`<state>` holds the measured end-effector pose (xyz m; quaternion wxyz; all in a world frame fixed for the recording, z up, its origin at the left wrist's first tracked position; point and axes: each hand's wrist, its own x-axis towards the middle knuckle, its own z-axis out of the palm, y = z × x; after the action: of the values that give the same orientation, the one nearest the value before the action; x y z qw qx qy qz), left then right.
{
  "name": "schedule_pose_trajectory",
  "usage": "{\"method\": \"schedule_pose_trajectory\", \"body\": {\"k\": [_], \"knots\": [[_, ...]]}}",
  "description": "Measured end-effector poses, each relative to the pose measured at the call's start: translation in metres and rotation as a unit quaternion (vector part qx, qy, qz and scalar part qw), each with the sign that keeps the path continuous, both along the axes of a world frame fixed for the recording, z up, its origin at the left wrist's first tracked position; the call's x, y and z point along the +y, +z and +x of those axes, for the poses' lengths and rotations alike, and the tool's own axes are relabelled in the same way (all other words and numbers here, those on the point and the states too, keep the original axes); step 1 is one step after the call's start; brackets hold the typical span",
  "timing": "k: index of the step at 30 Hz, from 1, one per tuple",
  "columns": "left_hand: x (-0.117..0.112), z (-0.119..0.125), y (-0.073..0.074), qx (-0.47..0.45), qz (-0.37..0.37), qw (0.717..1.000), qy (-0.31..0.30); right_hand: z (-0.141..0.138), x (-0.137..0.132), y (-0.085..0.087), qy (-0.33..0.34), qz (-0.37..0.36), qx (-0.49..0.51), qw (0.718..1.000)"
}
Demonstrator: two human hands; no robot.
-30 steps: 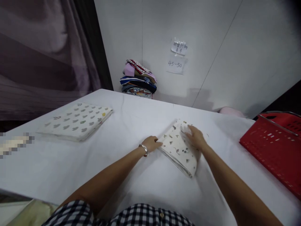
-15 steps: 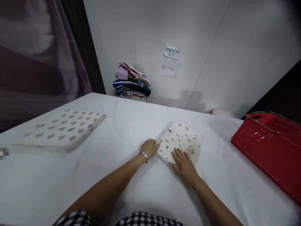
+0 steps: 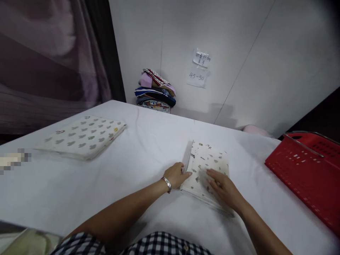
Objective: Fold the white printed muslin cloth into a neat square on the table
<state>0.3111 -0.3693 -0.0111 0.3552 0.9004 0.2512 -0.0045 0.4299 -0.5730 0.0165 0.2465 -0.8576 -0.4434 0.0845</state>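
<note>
A folded cream cloth (image 3: 204,163) with small printed plants lies on the white-covered table in front of me. My left hand (image 3: 175,176), with a silver bracelet at the wrist, grips its left edge, thumb on top and the other fingers at the side. Over the cloth's right half is my right hand (image 3: 223,186), fingers stretched out and pointing left, slightly blurred. Whether its palm presses on the fabric I cannot tell. To the left lies a larger folded cloth (image 3: 85,136) with grey cloud-like prints, apart from both hands.
A red plastic basket (image 3: 302,166) with a metal handle stands on the table's right side. Beyond the far edge, a stack of folded fabrics (image 3: 156,92) rises against the wall. Two paper signs (image 3: 199,69) hang there. A dark curtain (image 3: 53,63) is at the left.
The plant-print cloth has turned and its near edge has come closer to me. My right hand has shifted right and now points left. My left hand stays at the left edge; the view has shifted.
</note>
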Motion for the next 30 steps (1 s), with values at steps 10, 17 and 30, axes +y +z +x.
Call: {"method": "schedule_pose_trajectory", "body": {"k": [10,17,30], "knots": [[-0.014,0.012,-0.011,-0.021,0.039,0.999,0.001,0.064,0.138,-0.024,-0.068,-0.102,-0.132,0.984],[-0.012,0.014,-0.013,-0.018,0.021,1.0,-0.005,0.078,0.142,-0.064,-0.093,-0.138,-0.139,0.976],[-0.012,0.014,-0.013,-0.03,0.028,0.999,-0.013,0.075,0.162,-0.058,-0.14,-0.132,-0.078,0.978]]}}
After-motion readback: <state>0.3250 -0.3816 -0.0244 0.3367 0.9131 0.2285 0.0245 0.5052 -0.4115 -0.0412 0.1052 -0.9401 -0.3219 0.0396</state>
